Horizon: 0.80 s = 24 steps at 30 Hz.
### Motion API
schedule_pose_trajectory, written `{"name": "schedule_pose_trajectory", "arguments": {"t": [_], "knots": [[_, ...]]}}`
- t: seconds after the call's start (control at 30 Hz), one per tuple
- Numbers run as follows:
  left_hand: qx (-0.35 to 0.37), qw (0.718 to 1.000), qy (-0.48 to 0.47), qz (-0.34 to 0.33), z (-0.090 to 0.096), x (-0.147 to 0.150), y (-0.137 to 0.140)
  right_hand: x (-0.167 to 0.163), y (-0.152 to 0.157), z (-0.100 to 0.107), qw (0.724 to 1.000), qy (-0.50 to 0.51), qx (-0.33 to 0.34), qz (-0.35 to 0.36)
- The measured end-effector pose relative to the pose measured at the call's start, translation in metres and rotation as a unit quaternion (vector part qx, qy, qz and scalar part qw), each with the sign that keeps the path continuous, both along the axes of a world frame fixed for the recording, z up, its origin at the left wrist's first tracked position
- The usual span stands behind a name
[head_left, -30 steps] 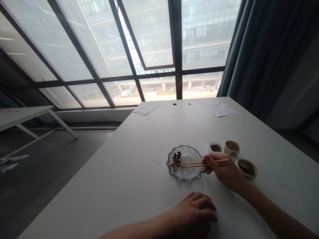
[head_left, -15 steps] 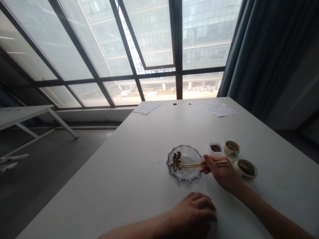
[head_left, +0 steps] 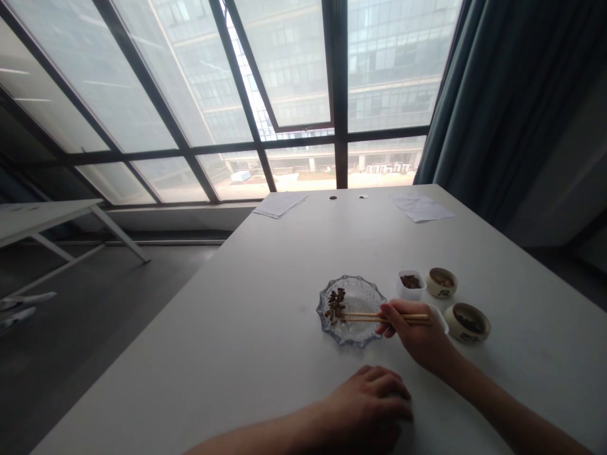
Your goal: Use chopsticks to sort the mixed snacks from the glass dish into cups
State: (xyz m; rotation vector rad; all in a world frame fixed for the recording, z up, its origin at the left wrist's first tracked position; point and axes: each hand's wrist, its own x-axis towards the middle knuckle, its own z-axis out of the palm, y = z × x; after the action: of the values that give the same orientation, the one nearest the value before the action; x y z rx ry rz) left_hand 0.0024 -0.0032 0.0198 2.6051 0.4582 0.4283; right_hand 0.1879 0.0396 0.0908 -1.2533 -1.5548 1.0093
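Chopsticks (head_left: 363,315), held side by side and almost level in the grip of the right hand (head_left: 415,332), reach leftward across the dish (head_left: 363,296). Such a flat hold probably serves to carry the tips over the scalloped rim while the knuckles stay to the right of the glass. The grip is closed about the pair well behind the tips, with thumb and fingers bearing on both sticks; their shafts lie only narrowly apart. Tips meet the right edge of a cluster of brown pieces (head_left: 336,304), which occupies the left side of the dish; at this scale, whether one is pinched cannot be told.

Left hand (head_left: 367,404): resting palm down on the tabletop (head_left: 237,354), nearer the wearer than the dish, fingers bent and underside out of sight; the posture suggests support for the forearm.

Right of the dish: a white tub (head_left: 411,294) of dark bits, a second tub (head_left: 442,321) partly hidden by the right hand, a far bowl (head_left: 443,292) and a near bowl (head_left: 467,339), both with contents. Their grouping on this side presumably keeps them within easy reach of the right arm.

Beyond: left papers (head_left: 281,205) and right papers (head_left: 421,208) lie toward the far edge, before the window (head_left: 294,69).
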Motion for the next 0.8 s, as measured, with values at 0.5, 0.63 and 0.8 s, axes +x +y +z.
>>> {"name": "schedule_pose_trajectory", "arguments": {"t": [0.5, 0.63, 0.8], "knots": [[0.004, 1.000, 0.003, -0.007, 0.000, 0.000, 0.001, -0.001, -0.002, 0.003, 0.996, -0.057, 0.061, -0.039], [0.003, 1.000, 0.006, -0.009, 0.001, -0.001, 0.001, 0.001, -0.001, 0.004, 0.997, -0.040, 0.052, -0.044], [0.002, 1.000, 0.000, -0.007, 0.002, -0.001, 0.000, 0.009, -0.001, 0.015, 0.995, -0.029, 0.073, -0.059]]}}
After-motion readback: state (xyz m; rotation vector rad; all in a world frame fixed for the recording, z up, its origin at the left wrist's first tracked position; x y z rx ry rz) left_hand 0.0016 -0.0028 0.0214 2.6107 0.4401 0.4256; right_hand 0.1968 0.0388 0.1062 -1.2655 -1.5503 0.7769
